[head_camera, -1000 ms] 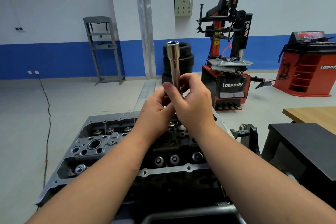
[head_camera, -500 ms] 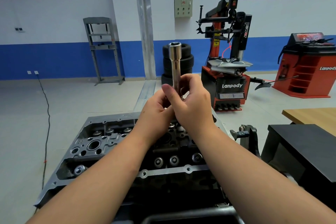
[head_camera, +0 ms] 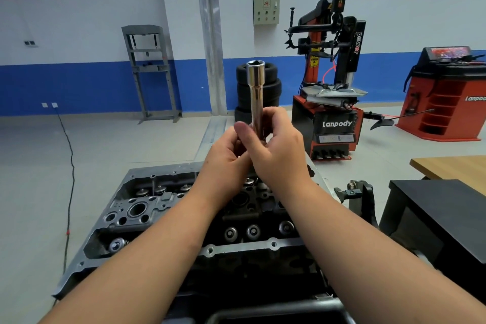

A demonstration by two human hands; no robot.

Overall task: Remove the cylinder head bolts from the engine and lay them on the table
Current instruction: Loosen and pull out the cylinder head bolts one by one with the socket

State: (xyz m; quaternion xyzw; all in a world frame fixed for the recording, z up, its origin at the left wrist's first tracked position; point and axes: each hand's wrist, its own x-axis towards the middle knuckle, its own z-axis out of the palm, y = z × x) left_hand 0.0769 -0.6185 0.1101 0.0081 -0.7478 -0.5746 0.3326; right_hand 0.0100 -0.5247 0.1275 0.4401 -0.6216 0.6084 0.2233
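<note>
Item: long deep socket (head_camera: 255,95), chrome, held upright with its open end uppermost, long axis near vertical, above the far middle of the cylinder head (head_camera: 163,208). Your left hand (head_camera: 226,155) grips its lower end, fingers curled round it; your right hand (head_camera: 278,150) wraps the shaft just above, thumb laid across the front. Both hands are closed on the tool, touching each other. Item: head bolts, not clearly told apart from the valve gear; you will find their places directly below and nearer to you than the hands, the hands about equally near. Item: wooden surface (head_camera: 452,168), well apart at your right, past a black cabinet (head_camera: 441,208). No bolt shows on it.
</note>
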